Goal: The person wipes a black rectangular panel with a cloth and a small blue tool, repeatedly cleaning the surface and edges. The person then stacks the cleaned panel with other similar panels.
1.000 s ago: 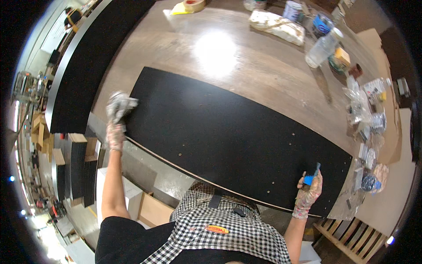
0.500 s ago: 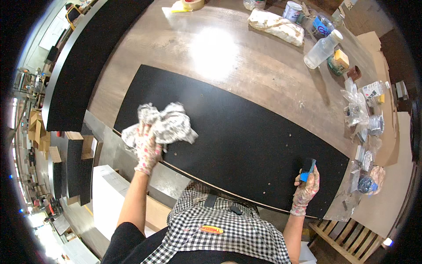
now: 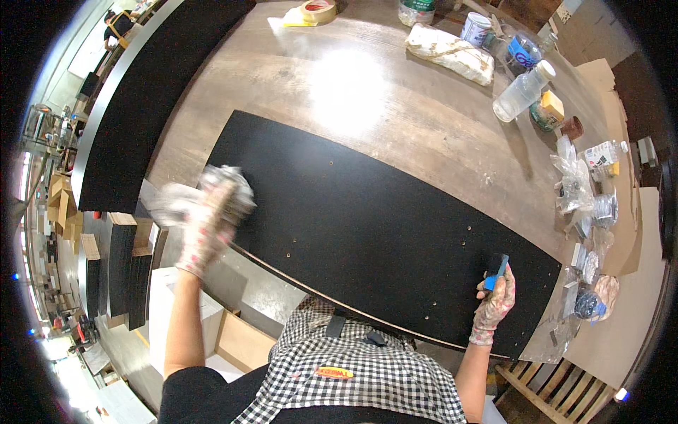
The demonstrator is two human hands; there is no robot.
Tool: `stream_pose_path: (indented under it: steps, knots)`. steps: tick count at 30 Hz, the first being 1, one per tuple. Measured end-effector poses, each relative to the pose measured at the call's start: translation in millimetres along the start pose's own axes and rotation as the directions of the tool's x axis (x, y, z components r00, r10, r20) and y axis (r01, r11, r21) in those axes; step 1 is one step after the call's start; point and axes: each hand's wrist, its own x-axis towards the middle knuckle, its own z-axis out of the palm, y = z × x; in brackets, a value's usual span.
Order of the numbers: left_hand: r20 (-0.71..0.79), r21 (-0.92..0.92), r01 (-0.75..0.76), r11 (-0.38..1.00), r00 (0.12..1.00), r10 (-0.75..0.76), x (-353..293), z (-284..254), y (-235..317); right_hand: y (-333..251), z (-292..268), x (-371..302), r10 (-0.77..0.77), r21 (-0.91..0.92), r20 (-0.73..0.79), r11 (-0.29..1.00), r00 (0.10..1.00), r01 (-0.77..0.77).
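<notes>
A long black panel (image 3: 339, 219) with small holes lies at a slant on the table. At its left end my left hand (image 3: 206, 237), in a spotted glove, has its fingers over a crumpled grey-and-white rag (image 3: 224, 189). Motion blurs both, and part of the rag hangs past the panel's left edge. Over the panel's right end, my gloved right hand (image 3: 494, 307) grips a small blue-and-black block (image 3: 496, 272) between thumb and fingers. I cannot tell whether the block touches the surface.
Upper left, another long black panel (image 3: 141, 120) runs along the table. A tape roll (image 3: 318, 10) lies at the back. Along the right stand a clear bottle (image 3: 519, 95), a can (image 3: 476, 30), a jar with a yellow sponge (image 3: 547, 112) and plastic wrappings (image 3: 575, 184). An open carton (image 3: 244, 339) sits below the table's left.
My left hand has swept the rag leftward to the panel's left end. My right hand stays nearly where it was, with the block in it.
</notes>
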Motion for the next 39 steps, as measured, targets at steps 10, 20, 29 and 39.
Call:
stream_pose_path:
  steps: [10,20,29,39]
  knots:
    - [-0.073,0.348,-0.027,0.937,0.996,0.056,26,13,57,3,4,7,-0.038,-0.053,-0.014,0.998,0.999,0.037]
    - [0.052,-0.160,-0.427,0.890,0.897,0.440,-16,132,130,6,6,10,-0.046,-0.105,-0.010,0.993,0.999,0.044]
    - [-0.327,0.276,0.510,0.815,0.847,-0.419,11,13,-119,5,7,15,-0.055,-0.098,0.001,0.994,0.999,0.054]
    - [-0.489,0.076,-0.233,0.969,0.839,0.240,39,24,11,-3,31,34,0.000,-0.077,-0.065,0.997,0.998,-0.005]
